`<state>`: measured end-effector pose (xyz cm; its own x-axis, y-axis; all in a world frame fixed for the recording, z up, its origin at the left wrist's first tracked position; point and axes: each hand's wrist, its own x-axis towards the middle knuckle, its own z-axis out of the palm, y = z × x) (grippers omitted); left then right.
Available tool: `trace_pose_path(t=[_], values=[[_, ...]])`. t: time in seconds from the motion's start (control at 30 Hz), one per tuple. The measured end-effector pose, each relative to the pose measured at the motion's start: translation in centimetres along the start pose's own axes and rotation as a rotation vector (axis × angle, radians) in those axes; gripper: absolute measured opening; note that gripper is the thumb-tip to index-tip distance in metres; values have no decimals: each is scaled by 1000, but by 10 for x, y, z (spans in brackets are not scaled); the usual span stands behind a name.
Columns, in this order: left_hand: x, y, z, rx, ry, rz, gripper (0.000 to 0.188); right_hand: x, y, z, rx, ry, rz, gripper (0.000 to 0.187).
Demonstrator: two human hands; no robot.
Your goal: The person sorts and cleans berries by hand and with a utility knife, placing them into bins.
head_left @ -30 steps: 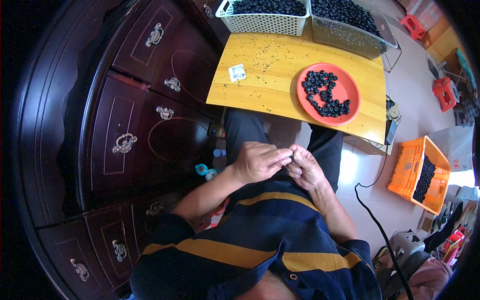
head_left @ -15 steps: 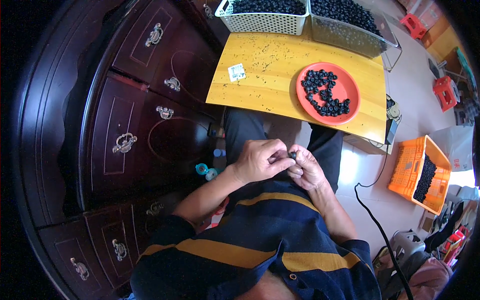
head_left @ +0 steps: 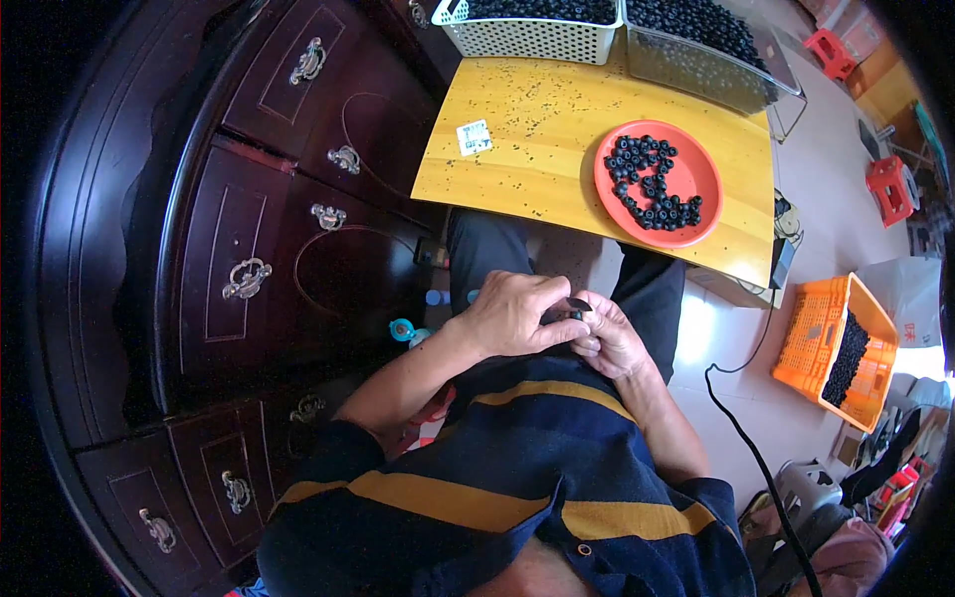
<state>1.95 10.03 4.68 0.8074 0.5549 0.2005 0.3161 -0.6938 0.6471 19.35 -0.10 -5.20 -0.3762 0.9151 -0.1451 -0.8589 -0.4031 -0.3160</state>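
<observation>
Both hands meet above my lap, in front of the table. My left hand [head_left: 517,313] is closed, thumb and index finger pinching at a thin dark piece [head_left: 579,304] whose kind I cannot make out. My right hand [head_left: 612,338] is closed too, its fingertips around a small black round part [head_left: 577,315] right below that piece. Fingers hide much of both. On the table lies a red plate [head_left: 701,169] with many small black ring-like parts [head_left: 652,179] spread over it.
The yellow table [head_left: 527,169] bears dark crumbs and a white printed square [head_left: 475,137]. A white perforated basket [head_left: 537,43] and a clear bin [head_left: 696,75], both full of black parts, stand at its back. Right: an orange crate [head_left: 811,338] and a black cable [head_left: 741,428]. Left: dark drawers [head_left: 239,219].
A thin dark piece now shows between my fingertips, over the small round part. My left hand has shifted slightly; the right stays nearly in place. The view has tilted a little.
</observation>
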Motion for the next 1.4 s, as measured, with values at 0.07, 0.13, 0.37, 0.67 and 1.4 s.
trace_pose_path(t=[0.07, 0.13, 0.37, 0.67, 1.4], values=[[-1, -1, 1, -5, -6, -12, 40, 0, -1, 2, 10, -26, 1, 18], [-2, -2, 2, 27, 15, 7, 40, -1, -2, 6, -11, 28, -7, 16], [-4, -8, 9, 151, -40, -2, 42, -4, -2, 9, 15, 70, 22, 12], [-6, -9, 16, 96, 70, 99, 44, -5, -1, 27, 65, 119, 47, 14], [29, -36, -30, 207, -329, -160, 26, 7, 11, -7, 205, 402, 207, 20]])
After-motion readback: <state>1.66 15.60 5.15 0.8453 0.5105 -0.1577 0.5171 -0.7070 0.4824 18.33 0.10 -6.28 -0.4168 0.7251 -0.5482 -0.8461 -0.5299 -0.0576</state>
